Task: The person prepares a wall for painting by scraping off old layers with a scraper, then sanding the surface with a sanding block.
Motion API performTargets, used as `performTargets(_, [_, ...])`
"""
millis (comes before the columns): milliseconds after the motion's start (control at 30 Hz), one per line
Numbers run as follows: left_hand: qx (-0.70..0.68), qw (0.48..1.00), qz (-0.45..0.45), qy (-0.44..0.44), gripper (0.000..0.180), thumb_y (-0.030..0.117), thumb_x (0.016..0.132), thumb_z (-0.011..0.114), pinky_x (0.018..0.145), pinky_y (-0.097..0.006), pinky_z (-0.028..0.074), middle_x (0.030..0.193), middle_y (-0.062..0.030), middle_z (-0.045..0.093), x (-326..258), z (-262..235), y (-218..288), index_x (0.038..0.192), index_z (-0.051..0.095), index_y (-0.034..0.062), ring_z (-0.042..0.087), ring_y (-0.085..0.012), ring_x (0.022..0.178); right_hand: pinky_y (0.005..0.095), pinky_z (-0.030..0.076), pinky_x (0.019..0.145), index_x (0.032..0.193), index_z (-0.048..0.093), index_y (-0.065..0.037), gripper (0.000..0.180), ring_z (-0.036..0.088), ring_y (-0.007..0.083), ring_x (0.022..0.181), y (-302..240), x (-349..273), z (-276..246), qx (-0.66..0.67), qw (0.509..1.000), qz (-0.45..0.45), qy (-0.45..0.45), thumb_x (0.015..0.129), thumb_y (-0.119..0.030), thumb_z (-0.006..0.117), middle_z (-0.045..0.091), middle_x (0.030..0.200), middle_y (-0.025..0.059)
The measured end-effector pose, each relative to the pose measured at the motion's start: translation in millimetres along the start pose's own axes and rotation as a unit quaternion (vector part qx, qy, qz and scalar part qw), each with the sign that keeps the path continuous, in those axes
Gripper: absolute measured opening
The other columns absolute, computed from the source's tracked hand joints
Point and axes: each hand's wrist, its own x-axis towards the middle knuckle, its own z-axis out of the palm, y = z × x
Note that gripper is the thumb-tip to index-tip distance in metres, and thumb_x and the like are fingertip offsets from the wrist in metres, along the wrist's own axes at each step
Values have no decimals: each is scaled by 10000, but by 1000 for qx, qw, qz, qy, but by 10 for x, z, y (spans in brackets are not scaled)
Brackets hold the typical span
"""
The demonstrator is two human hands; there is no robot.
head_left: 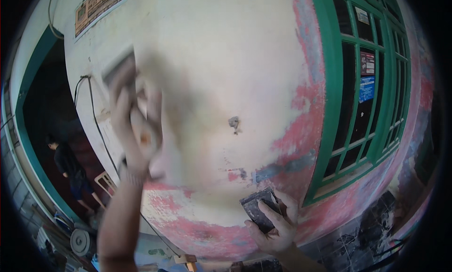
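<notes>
My left hand [136, 119] is raised in front of the pale wall [226, 60], smeared by motion. Its fingers close round a dark flat scraper [121, 70], whose edge points up; whether it touches the wall I cannot tell. Lower and to the right, my right hand [278, 227] grips a dark rectangular putty scraper [260, 207], fingers spread over its face and thumb along its lower edge. Pale smudges mark this plate. Between the hands, the wall has a small rough grey hole [234, 123]. Pink and grey patches [301, 131] show around the pale coat.
On the right is a green barred window [327, 93]. A person [70, 168] in dark clothes stands in the doorway at left. A black cable [97, 119] hangs down the wall beneath a poster [99, 9]. Low down are a wooden piece [185, 259] and a round grey object [80, 242].
</notes>
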Motion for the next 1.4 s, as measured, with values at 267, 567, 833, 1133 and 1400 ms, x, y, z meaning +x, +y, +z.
performTargets(267, [-364,854,-327,-177,296,154,1026,675,998,-381,540,1155,-203,747,-1091,-563,1774,1215,656,-72,725,-266,1074,402,581,926,1239,707,-37,550,613,340,1177,-230,-90,-315,-53,998,-40,-8,753,-178,925,495,1404,236])
performTargets(567, [-483,664,-489,-295,314,-21,947,747,873,-221,559,1087,-101,787,-1063,-562,2147,1258,729,17,710,-94,979,439,556,1003,1240,721,-29,493,563,390,1263,-268,-177,-495,-155,984,-84,-24,804,-214,858,482,1426,269])
performTargets(833, [-516,656,-483,-264,375,-50,921,764,905,-240,569,1116,-104,777,-1114,-366,2333,1285,706,19,714,-99,1017,466,537,1032,1299,698,-5,561,538,424,1295,-343,-119,-705,-180,982,-29,-48,790,-185,851,458,1451,292])
performTargets(1133, [-468,701,-446,-302,286,-85,934,723,803,-243,571,1039,-101,781,-1232,-420,2350,1206,742,-3,717,-104,919,474,541,1015,1292,698,-10,601,550,423,1281,-386,-187,-756,-206,977,-22,-58,753,-201,884,482,1450,280])
performTargets(1400, [-433,726,-447,-292,279,-34,886,761,739,-241,549,908,-92,764,-1394,-532,2333,1158,753,27,707,-90,794,426,554,988,1243,724,-8,562,636,382,1199,-444,-331,-613,-195,977,24,-82,745,-208,889,562,1424,261])
